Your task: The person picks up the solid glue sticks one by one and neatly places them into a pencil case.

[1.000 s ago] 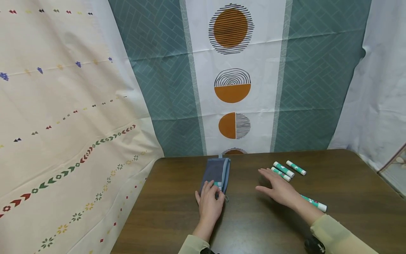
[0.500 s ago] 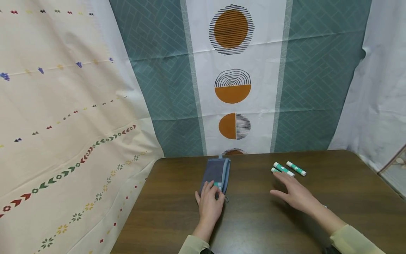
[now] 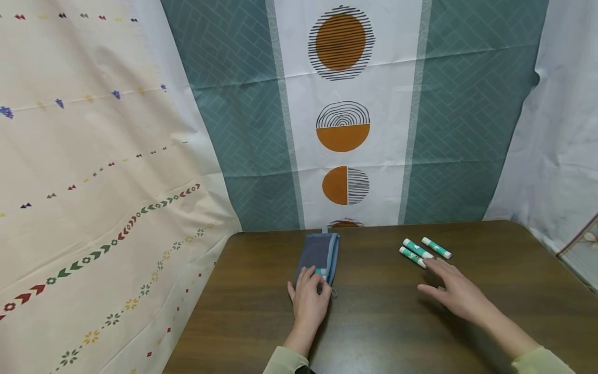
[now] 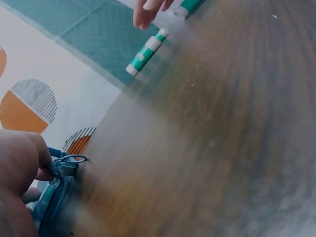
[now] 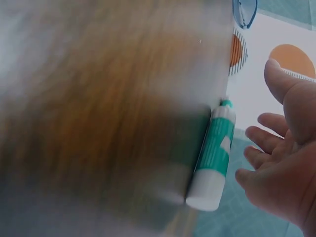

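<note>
A blue zip pouch (image 3: 315, 251) lies on the table's left half, with a bit of green and white showing beside the fingers. My left hand (image 3: 309, 301) pinches its near end, by the ring-shaped zipper pull (image 4: 73, 158). Over the right half my right hand (image 3: 455, 291) hovers with spread fingers, holding nothing. Just beyond its fingertips lie three green-and-white glue sticks: one at the front (image 3: 413, 257), one in the middle (image 3: 418, 248) and one at the back (image 3: 436, 248). In the right wrist view a glue stick (image 5: 215, 153) lies beside that hand, apart from the fingers.
The brown wooden table (image 3: 374, 332) ends at a back edge close behind the pouch and sticks. A green and white patterned cloth (image 3: 345, 130) hangs behind it. A cream printed cloth (image 3: 117, 208) drapes along the left side.
My right hand has moved to the right and slightly toward me, uncovering the front stick and covering the one that lay nearer me. The left hand and pouch stay put.
</note>
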### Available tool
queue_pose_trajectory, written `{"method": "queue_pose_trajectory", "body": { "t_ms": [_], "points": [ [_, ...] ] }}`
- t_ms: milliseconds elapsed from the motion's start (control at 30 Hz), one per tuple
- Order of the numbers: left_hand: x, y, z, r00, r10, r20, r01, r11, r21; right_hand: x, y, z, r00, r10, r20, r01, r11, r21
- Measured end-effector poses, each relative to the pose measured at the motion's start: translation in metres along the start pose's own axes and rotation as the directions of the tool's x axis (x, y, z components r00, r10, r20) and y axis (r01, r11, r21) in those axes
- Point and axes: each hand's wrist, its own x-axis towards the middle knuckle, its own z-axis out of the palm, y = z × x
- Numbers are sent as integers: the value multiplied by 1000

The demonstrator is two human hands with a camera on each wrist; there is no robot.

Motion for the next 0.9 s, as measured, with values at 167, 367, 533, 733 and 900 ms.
{"method": "queue_pose_trajectory", "body": {
  "t_ms": [167, 367, 533, 733, 900],
  "points": [
    [0, 0, 0, 1000, 0, 0, 0, 1000, -7, -7, 9, -4, 1000, 18, -14, -18, 1000, 2],
    [0, -1, 0, 1000, -6, 8, 6, 1000, -1, -16, 19, -9, 998, 57, -3, -57, 998, 6],
    [0, 0, 0, 1000, -6, 4, 6, 1000, -2, -23, 26, -16, 997, 82, 1, -82, 997, 9],
    [0, 1, 0, 1000, -4, 0, 4, 1000, -1, -32, 36, -25, 994, 103, 25, -104, 995, 6],
    [0, 1, 0, 1000, 0, -3, 0, 1000, -6, -39, 45, -32, 990, 131, 56, -131, 991, -7]
  ]
}}
